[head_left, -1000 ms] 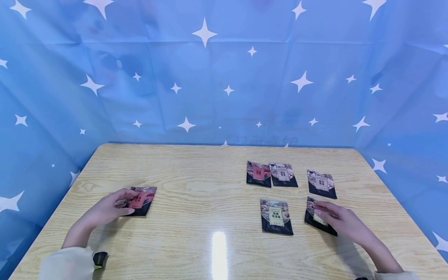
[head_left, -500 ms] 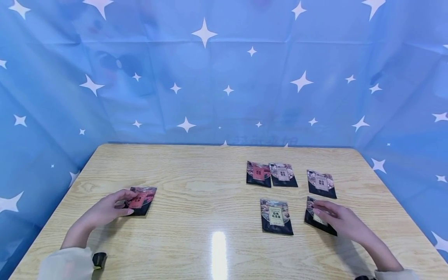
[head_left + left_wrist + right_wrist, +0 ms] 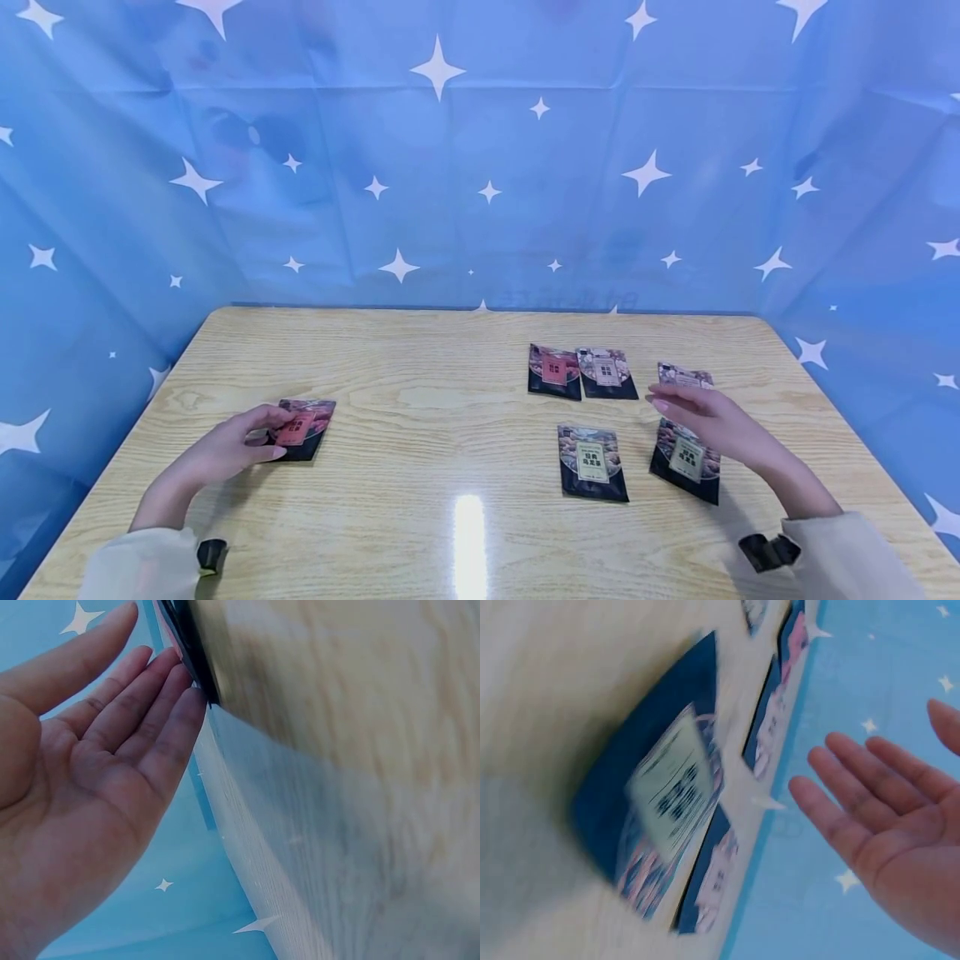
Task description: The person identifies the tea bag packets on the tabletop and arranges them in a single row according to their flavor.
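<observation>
On the left of the table, my left hand point(image 3: 232, 446) rests its fingertips on a packet with a red label point(image 3: 307, 433). The left wrist view shows these fingers long and relaxed, right at the dark packet's edge point(image 3: 191, 652), with the thumb apart. My right hand point(image 3: 716, 425) hovers with extended fingers, nothing in it, between two packets. Nearer is a black packet with a pale green label point(image 3: 684, 462), lying slightly turned; beyond is a pale pink-label packet point(image 3: 686, 377), partly hidden by the hand. The right wrist view shows the green-label packet point(image 3: 671, 791) close up.
A second green-label packet point(image 3: 592, 467) lies left of the right hand. Farther back, a red-label packet point(image 3: 555, 375) and a pale pink one point(image 3: 607, 375) lie side by side. A blue starry curtain point(image 3: 480, 167) stands behind the wooden table point(image 3: 405, 400).
My right hand has let go of the green-label packet and risen away from it, toward the back of the table. The left hand stays on its red-label packet.
</observation>
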The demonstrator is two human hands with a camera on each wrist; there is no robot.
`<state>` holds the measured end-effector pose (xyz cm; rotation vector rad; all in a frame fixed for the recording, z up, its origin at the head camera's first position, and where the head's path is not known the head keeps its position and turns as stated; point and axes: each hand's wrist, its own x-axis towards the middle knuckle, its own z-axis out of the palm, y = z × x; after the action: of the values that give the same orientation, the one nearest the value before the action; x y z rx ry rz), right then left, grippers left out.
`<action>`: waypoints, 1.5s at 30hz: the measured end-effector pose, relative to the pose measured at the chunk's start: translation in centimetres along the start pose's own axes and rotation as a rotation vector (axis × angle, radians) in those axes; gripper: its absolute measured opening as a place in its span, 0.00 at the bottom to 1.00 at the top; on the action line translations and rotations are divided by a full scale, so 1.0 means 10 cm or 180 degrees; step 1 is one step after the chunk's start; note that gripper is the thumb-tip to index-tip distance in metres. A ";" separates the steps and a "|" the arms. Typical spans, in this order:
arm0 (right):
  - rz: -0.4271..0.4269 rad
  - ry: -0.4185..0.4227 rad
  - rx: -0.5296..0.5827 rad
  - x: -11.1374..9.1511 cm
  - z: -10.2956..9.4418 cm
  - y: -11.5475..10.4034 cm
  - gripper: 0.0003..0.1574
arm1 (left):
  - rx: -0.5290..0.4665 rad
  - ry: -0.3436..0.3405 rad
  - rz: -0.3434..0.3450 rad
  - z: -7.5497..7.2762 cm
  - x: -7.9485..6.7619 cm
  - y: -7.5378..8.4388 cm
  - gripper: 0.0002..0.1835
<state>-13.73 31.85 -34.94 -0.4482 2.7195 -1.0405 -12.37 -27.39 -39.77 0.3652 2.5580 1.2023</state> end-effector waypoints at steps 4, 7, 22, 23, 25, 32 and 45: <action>-0.0071 -0.0107 0.0068 0.17 0.03 -0.08 0.29 | 0.0087 0.0010 -0.0031 -0.01 0.00 0.00 0.24; -0.0072 -0.0240 0.0169 0.30 0.06 -0.13 0.31 | 0.0141 0.0014 -0.0060 -0.01 0.00 0.00 0.24; -0.0007 -0.0678 0.0750 0.96 0.33 -0.25 0.33 | 0.0080 -0.0032 -0.0083 -0.01 0.01 0.02 0.24; 0.0002 -0.0683 0.0763 0.98 0.34 -0.24 0.33 | 0.0075 -0.0033 -0.0078 -0.01 0.01 0.02 0.24; 0.0009 -0.0681 0.0776 1.03 0.37 -0.23 0.32 | 0.0064 -0.0035 -0.0075 -0.01 0.01 0.02 0.24; -0.0014 -0.0641 0.0780 1.17 0.46 -0.16 0.32 | 0.0065 -0.0054 -0.0115 -0.01 0.01 0.01 0.24; 0.0135 -0.0792 0.0800 1.26 0.55 -0.16 0.32 | 0.0006 -0.0066 -0.0091 -0.02 0.01 0.02 0.24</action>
<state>-23.58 22.95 -38.85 -0.4412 2.3347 -1.2065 -12.46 -27.36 -39.54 0.3388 2.5383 1.1800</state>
